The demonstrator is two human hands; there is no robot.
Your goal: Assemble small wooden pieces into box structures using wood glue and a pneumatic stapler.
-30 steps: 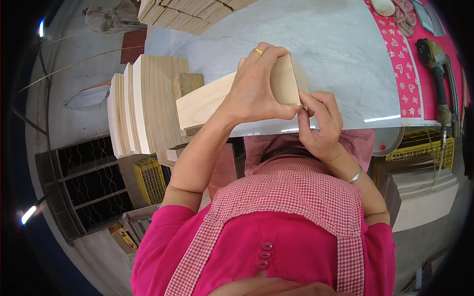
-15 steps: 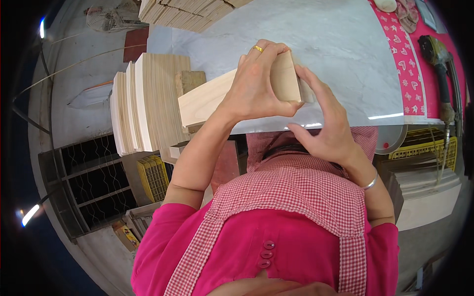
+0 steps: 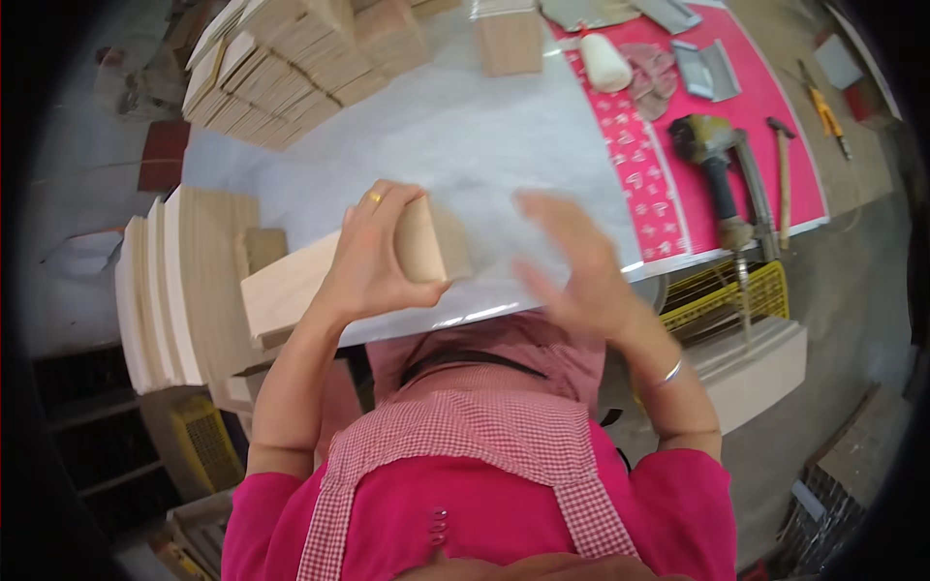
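Stack of pale, flat wooden boards (image 3: 189,290): left of the long, pale, box-shaped wooden piece (image 3: 291,288).
Left hand (image 3: 378,257): gripping the piece near its right end, hiding its middle.
Glossy grey worktop (image 3: 489,160): under and beyond the piece.
Right hand (image 3: 581,271): blurred, released, apart from the piece, rightward.
Black-and-yellow power tool (image 3: 718,184): farther right of the piece, on a pink sheet (image 3: 676,189).

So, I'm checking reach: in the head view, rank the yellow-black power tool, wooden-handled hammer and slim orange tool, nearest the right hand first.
1. Power tool, on pink covering
2. Hammer, right of it
3. Orange tool, far right
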